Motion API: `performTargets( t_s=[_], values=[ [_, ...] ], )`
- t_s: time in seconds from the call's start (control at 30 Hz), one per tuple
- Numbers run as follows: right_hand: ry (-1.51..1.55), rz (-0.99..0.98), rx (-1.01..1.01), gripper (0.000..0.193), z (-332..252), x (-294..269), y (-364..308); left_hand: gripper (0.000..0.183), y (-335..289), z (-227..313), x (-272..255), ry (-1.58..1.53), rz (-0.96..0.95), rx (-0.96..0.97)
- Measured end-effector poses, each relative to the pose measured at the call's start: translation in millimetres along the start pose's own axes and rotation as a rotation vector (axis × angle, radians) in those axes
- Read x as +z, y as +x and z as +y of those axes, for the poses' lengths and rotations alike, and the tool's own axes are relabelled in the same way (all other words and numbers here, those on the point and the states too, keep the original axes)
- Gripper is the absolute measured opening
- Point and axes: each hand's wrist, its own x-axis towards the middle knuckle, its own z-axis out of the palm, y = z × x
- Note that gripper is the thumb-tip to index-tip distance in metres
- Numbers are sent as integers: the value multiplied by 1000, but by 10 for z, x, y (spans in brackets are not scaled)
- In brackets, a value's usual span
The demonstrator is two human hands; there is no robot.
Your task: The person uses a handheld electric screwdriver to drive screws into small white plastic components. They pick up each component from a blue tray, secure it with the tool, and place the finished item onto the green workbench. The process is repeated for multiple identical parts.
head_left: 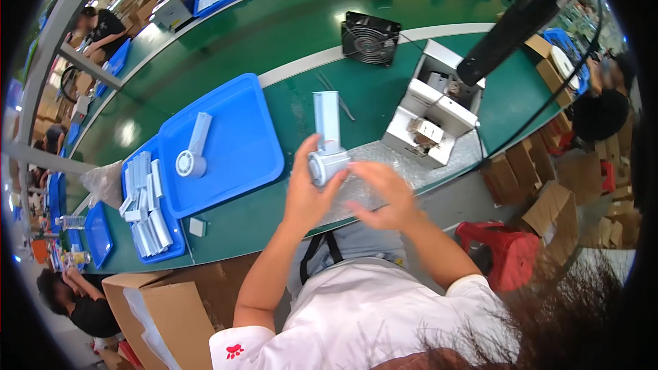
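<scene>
My left hand (306, 181) is closed around the round head of a pale blue handheld fan (327, 123), its handle pointing away from me over the green bench. Just right of the fan's head, my right hand (387, 195) has thumb and fingers apart. One fingertip is at or close to the head; whether it touches I cannot tell. A second handheld fan (194, 147) of the same colour lies in a blue tray (236, 181) to the left, its round grille showing. Beyond the held fan rests a pair of tweezers (337, 98).
Pale blue plastic parts (145, 199) fill a tray on the left, near a small white block (197, 227). A black square fan (371, 39) stands at the back. White boxes (432, 109) sit on the right under a black arm (514, 24). Bubble wrap (439, 175) lies along the edge.
</scene>
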Motion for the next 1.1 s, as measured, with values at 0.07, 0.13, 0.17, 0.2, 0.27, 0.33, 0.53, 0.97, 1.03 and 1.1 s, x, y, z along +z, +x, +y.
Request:
performTargets(
  t_s=[0.07,0.13,0.17,0.2,0.27,0.33,0.53,0.97,1.03,1.1],
  values=[
    [-264,251,143,57,-20,-448,35,58,-14,-95,-20,112,-28,42],
    [-107,794,77,77,100,-769,478,54,35,-107,-43,142,-61,154],
    [-138,821,117,77,36,-922,719,52,48,-62,-73,199,-95,191],
    [-158,822,66,75,67,-1001,899,50,42,-78,-69,191,-90,190],
    [-135,809,20,67,153,-1080,1202,46,50,-126,-37,181,-79,197],
    [-73,779,38,56,196,-1156,1409,37,85,-55,49,190,-18,197],
    [483,687,32,61,-178,-1545,1542,10,92,-225,205,109,166,185],
    [4,595,40,67,-73,-1043,1408,13,103,-168,298,241,224,263],
    [192,695,219,73,-86,-1071,1312,16,85,-190,283,197,239,275],
    [466,613,364,81,-113,-1156,1158,19,82,-204,268,167,252,282]
  ],
)
